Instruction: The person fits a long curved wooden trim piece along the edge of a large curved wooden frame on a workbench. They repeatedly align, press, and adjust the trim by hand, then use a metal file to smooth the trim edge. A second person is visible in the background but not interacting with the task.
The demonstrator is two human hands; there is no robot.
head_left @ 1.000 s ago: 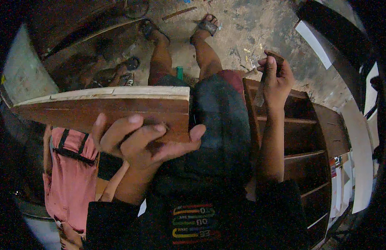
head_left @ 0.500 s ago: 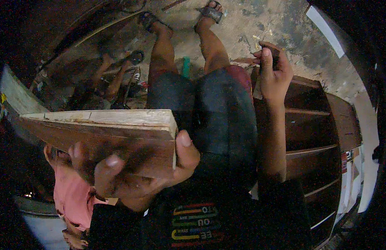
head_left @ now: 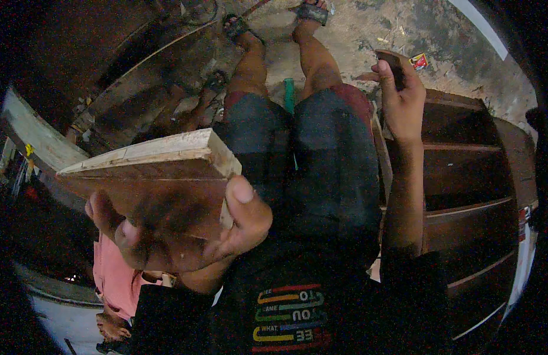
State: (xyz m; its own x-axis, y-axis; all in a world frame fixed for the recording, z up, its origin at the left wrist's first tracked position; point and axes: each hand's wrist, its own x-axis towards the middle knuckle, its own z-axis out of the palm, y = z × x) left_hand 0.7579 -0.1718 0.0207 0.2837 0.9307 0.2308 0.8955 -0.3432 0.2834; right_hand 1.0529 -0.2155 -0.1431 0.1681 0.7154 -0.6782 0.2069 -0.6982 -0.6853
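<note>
Your left grip (head_left: pixel 185 253) holds the board (head_left: pixel 161 174) at your left, thumb against its end and fingers along its brown face, apparently leaving its pale edge clear, while your right grip (head_left: pixel 405 102) pinches a dark piece (head_left: pixel 393 63).

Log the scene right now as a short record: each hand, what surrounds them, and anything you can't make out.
Left hand: gripping a wooden board near its right end, pale edge up
Right hand: raised, pinching a small dark brown piece
Right side: brown shelf unit
Floor: red and yellow packet just beyond the right hand
Between the legs: green object
Lower left: another person in a pink top
Unclear: what the brown piece is
</note>
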